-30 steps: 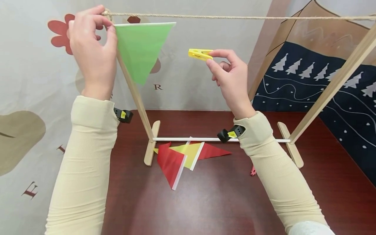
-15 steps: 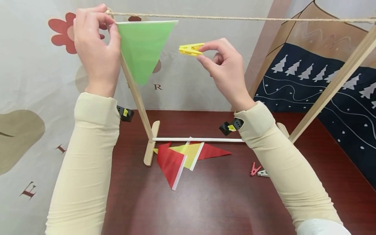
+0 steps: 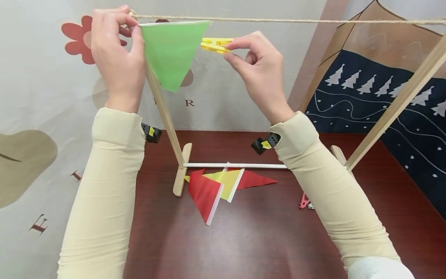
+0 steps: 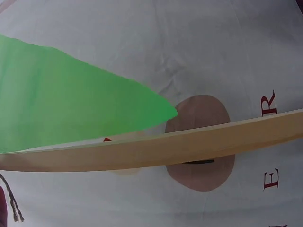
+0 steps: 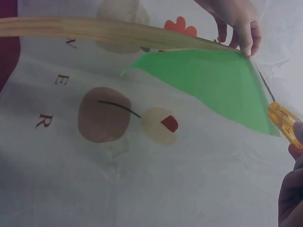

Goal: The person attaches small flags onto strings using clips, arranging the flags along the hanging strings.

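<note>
My left hand (image 3: 120, 54) pinches the upper left corner of a green triangular flag (image 3: 174, 54), right where the twine (image 3: 278, 20) meets the wooden post. The flag hangs point down, its white top edge just under the twine. Between thumb and index finger, my right hand (image 3: 261, 69) holds a yellow clothespin (image 3: 216, 45) by its handle end. The clothespin's tip overlaps the flag's right edge in the head view. From the right wrist, the clothespin (image 5: 286, 123) shows close to the flag's top edge and the twine.
Two wooden posts (image 3: 162, 108) (image 3: 397, 104) on feet carry the twine, joined low by a white rod (image 3: 251, 166). Red (image 3: 205, 193) and yellow (image 3: 228, 182) flags lie on the dark red table (image 3: 244, 240). A red clothespin (image 3: 304, 201) and a pale one lie by the right sleeve.
My right hand has moved left and up with the yellow clothespin, from well apart to the flag's right edge. The left hand and the green flag have risen slightly towards the twine.
</note>
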Demonstrator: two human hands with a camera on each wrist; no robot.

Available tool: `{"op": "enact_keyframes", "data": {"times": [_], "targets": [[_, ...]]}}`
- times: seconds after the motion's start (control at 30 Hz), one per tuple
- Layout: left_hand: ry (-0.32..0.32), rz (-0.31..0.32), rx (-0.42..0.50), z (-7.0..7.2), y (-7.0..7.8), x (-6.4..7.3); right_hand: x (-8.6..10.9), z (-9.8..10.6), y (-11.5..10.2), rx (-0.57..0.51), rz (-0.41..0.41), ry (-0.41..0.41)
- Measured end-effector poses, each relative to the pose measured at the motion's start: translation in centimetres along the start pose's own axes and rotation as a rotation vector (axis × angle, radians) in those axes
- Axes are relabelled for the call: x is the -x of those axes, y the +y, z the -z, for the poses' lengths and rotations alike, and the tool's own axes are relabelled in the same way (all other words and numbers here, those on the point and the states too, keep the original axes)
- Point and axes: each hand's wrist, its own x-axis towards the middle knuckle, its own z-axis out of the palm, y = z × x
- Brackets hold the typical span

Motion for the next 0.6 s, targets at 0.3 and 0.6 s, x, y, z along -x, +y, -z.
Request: {"op": "enact_keyframes", "data": {"times": [0.3, 0.6], "targets": [[-0.002, -0.023, -0.012, 0.0, 0.1, 0.1, -0.7, -0.8, -0.7, -0.038, 0.032, 0.038], [-0.004, -0.017, -0.002, -0.3, 0.2, -0.1, -1.6, -1.3, -1.2, -0.072, 0.01, 0.12]]}}
